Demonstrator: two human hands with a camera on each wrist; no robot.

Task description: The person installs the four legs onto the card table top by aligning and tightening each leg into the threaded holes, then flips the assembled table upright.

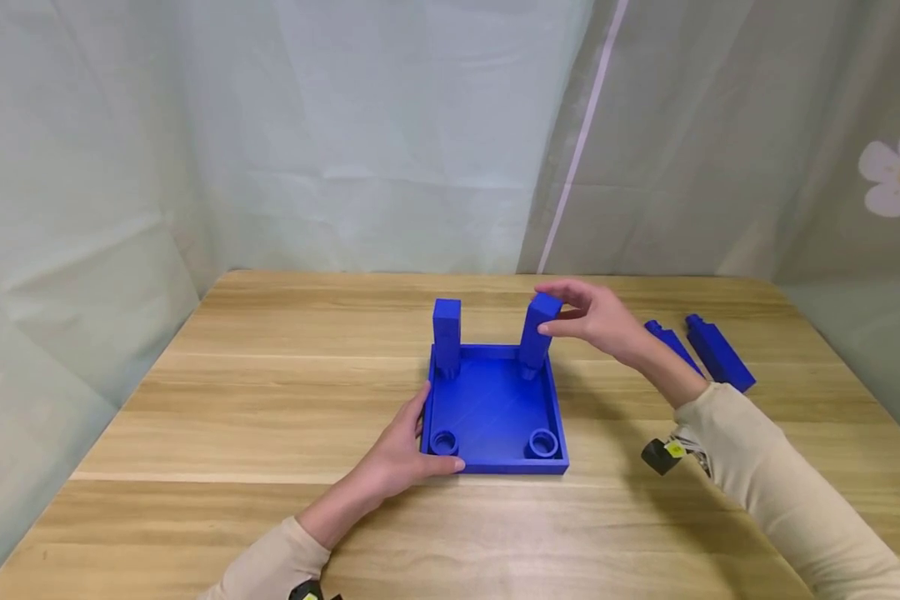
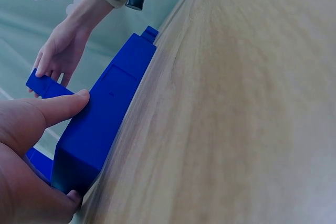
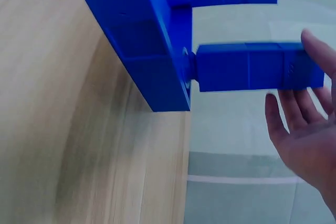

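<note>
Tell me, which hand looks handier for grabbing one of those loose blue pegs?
Probably the right hand: the loose pegs lie just beyond it, while the left hand holds the tray.
</note>
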